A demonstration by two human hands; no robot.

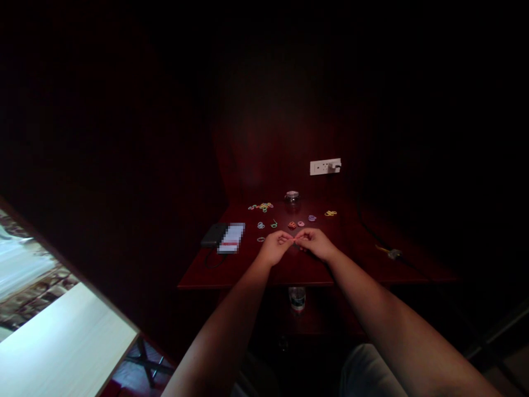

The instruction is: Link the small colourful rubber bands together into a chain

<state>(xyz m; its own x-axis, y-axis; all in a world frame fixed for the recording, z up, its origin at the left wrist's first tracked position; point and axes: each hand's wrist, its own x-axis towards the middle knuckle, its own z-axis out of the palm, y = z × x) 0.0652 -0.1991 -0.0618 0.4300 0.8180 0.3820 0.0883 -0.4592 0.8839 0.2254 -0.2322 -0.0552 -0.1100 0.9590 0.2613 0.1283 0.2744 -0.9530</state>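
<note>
My left hand and my right hand meet above the dark red table, thumbs and fingers pinched together on a small pinkish band between the fingertips. Just behind them lie an orange bundle of bands and a pink one. A purple bundle and yellow bands are further right. Left of these lie green bands, light blue bands and a pale ring. At the back left is a mixed-colour pile.
A clear jar stands at the table's back. On the left lie a black case and a pixelated phone-like object. A cable with a yellow end is on the right. Below the edge stands a clear container.
</note>
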